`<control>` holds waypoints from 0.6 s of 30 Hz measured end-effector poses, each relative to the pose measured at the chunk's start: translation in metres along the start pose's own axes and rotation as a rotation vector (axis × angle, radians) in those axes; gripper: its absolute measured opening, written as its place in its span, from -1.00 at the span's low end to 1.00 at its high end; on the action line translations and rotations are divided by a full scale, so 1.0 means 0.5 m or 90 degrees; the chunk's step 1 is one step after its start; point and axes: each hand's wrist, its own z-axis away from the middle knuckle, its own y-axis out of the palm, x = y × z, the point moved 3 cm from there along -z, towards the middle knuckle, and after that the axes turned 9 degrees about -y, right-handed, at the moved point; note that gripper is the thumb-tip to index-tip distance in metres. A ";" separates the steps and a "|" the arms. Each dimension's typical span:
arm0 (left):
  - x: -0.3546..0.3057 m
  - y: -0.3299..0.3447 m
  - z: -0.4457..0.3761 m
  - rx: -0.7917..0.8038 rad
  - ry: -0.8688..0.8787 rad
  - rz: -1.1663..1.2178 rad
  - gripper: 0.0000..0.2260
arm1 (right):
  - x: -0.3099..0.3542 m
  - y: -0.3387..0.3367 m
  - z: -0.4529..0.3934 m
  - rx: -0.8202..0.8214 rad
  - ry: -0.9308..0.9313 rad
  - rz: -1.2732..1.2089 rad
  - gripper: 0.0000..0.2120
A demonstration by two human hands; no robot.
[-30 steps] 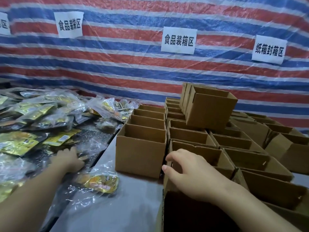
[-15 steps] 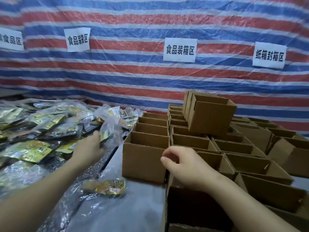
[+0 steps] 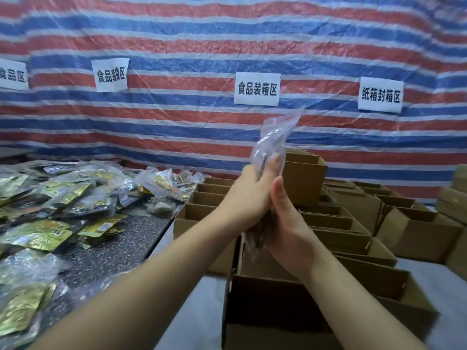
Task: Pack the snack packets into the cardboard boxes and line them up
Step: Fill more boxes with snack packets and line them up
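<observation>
**Inspector:** Noted both hands raised together above the cartons. Left hand (image 3: 249, 195) clenched round a clear zip-top snack packet (image 3: 274, 145), fingers wrapped about its middle. Right hand (image 3: 283, 218) pressed against the same packet from the other side, palm and thumb closed on its lower part. Packet held upright, its top standing clear above the knuckles, its bottom edge showing below the hands. Not inside any carton.

**Clerk:** And directly beneath?

**Inspector:** Found an open cardboard box (image 3: 265, 306) nearest the wearer, interior dark; contents not made out. Further open boxes (image 3: 202, 210) ranked in rows behind it, one more box (image 3: 304, 183) perched on top of the rows. Saw no packets in any whose insides showed.

**Clerk:** Supply remaining?

**Inspector:** Recorded a large heap of packets (image 3: 48, 215) spread over the dark speckled counter (image 3: 121, 248) to the left, well apart from the hands. Printed signs (image 3: 257, 89) fixed to the striped tarpaulin (image 3: 227, 34) behind.

**Clerk:** Progress, then?

**Inspector:** Judged early. Boxes set up and broadly ranked, though some stood askew at the right. One packet in hand, apparently being squeezed narrow for the nearest carton. Packing of the heap and final lining up judged almost wholly outstanding.
</observation>
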 end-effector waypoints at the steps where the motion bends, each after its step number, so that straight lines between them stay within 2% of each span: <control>1: -0.003 0.016 0.004 0.045 -0.044 0.033 -0.43 | 0.004 -0.015 0.011 -0.011 0.008 0.035 0.09; 4: 0.005 0.062 0.016 0.169 -0.190 0.122 -0.34 | 0.011 -0.056 0.038 -0.019 0.039 0.129 0.27; 7: 0.012 0.076 0.025 0.206 -0.205 0.074 -0.33 | 0.017 -0.091 0.056 -0.035 0.082 0.200 0.30; 8: 0.013 0.072 0.028 0.220 -0.208 0.039 -0.33 | 0.018 -0.101 0.061 -0.038 0.093 0.228 0.25; 11: 0.026 0.054 0.044 0.320 -0.163 -0.015 -0.29 | 0.015 -0.129 0.075 -0.001 0.121 0.302 -0.14; 13: 0.054 0.039 0.058 0.360 -0.158 -0.040 -0.22 | 0.005 -0.147 0.087 0.025 0.141 0.307 -0.32; 14: 0.073 0.032 0.065 0.350 -0.166 -0.049 -0.19 | 0.001 -0.155 0.094 0.031 0.146 0.287 -0.36; 16: 0.123 0.015 0.080 0.252 -0.225 -0.079 -0.19 | 0.000 -0.173 0.105 0.043 0.150 0.245 -0.39; 18: 0.184 -0.001 0.101 0.152 -0.264 -0.124 -0.50 | 0.003 -0.182 0.114 0.104 0.171 0.258 -0.37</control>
